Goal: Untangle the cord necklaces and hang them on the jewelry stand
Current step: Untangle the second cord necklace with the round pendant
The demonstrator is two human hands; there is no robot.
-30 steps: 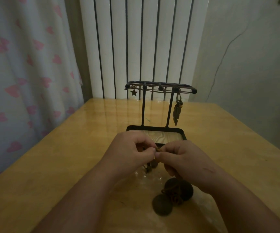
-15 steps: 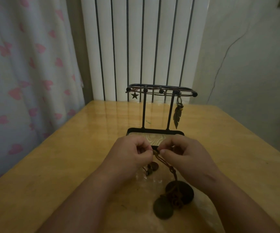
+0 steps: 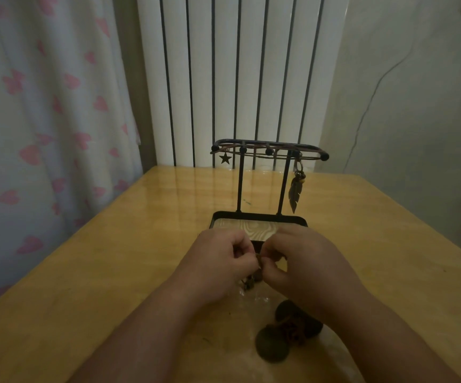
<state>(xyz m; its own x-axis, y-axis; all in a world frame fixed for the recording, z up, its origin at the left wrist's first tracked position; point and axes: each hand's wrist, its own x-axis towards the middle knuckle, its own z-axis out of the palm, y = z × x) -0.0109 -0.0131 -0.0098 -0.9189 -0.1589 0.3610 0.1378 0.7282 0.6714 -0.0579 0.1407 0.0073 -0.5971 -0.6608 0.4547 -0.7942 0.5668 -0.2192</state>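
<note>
Cord necklace sits pinched between curled grips of left hand and right hand, pendants below.

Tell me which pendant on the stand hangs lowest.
The feather pendant, dangling beside the right post; the star pendant sits tight under the top rail, left end.

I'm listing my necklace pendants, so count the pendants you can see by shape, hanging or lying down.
Star pendant, hanging on the stand: 1
Feather pendant, hanging on the stand: 1
Round dark pendants, lying on the table: 2
Small charms, too blurred to count: left out
Total: 4
</note>
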